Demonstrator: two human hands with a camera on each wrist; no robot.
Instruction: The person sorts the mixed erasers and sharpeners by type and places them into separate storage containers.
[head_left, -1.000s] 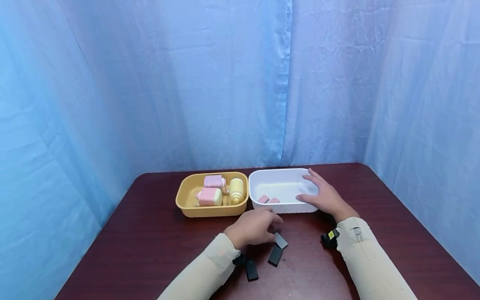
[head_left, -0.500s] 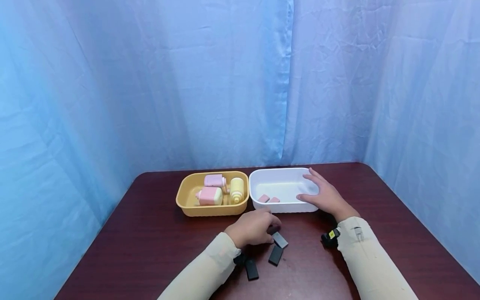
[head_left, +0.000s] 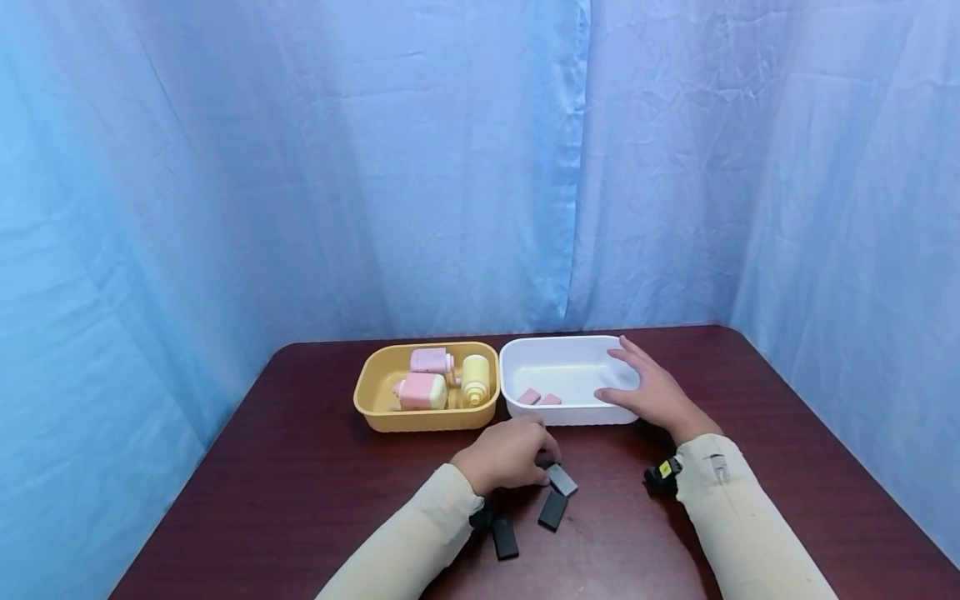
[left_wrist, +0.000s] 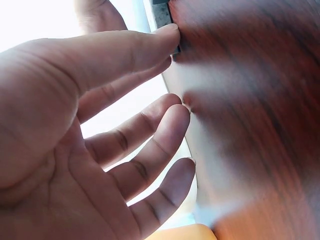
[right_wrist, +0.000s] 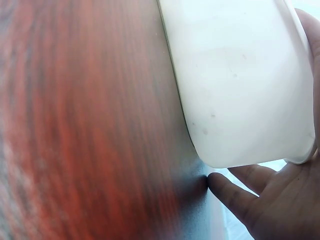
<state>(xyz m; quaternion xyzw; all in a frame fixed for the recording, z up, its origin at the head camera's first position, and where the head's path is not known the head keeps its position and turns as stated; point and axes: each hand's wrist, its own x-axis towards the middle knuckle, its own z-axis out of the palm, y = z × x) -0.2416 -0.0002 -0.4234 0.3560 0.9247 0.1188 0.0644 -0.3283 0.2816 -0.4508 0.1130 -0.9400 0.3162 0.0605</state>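
Note:
My left hand is low over the table, its thumb and index finger pinching the edge of a small flat grey block. The left wrist view shows the thumb tip across this grey block and the other fingers spread, loosely bent. A black block lies against the grey one, and another black block is beside the left wrist. My right hand holds the right end of a white plastic basket, thumb over the near rim. Two small pink blocks lie inside it.
A yellow basket stands against the white one's left side. It holds a pink-and-cream bottle, a pale pink bottle and a yellow bottle. Blue curtains surround the dark red wooden table.
The left thumb and index finger have shifted slightly at the grey block's edge. My right hand stays at the white basket, and both baskets stay in place.

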